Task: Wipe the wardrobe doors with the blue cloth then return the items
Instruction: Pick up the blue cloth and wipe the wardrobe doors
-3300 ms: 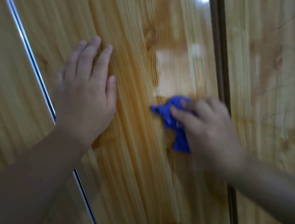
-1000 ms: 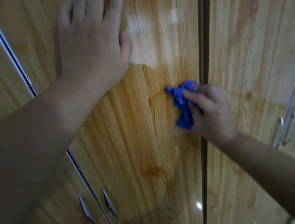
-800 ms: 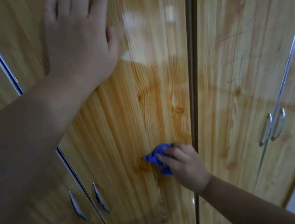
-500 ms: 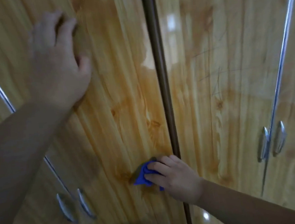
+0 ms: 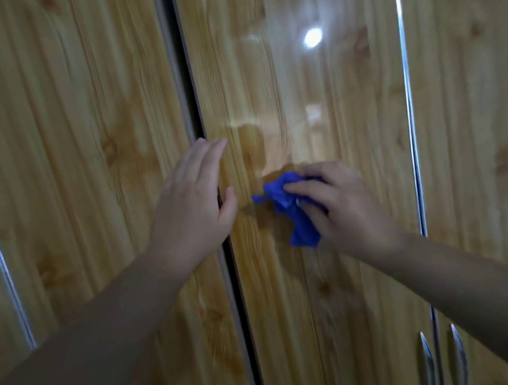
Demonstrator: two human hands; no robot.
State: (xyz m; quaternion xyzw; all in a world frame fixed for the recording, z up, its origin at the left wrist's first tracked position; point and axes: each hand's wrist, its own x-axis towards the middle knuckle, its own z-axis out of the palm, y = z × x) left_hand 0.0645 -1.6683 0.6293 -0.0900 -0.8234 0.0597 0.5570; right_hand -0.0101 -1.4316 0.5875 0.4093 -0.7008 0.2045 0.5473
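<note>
- Glossy wood-grain wardrobe doors fill the whole scene, with a dark gap running down between two of them.
- Left hand lies flat over that gap, fingers straight, holding nothing.
- Right hand, just to the right, has its fingers curled round the blue cloth, pressing it on the door.
- The cloth's all scrunched up, mid-door, between both hands.
- Two shiny handles sit low right.

The left grip and right grip are bare hands on forearms bare as far as they show.
</note>
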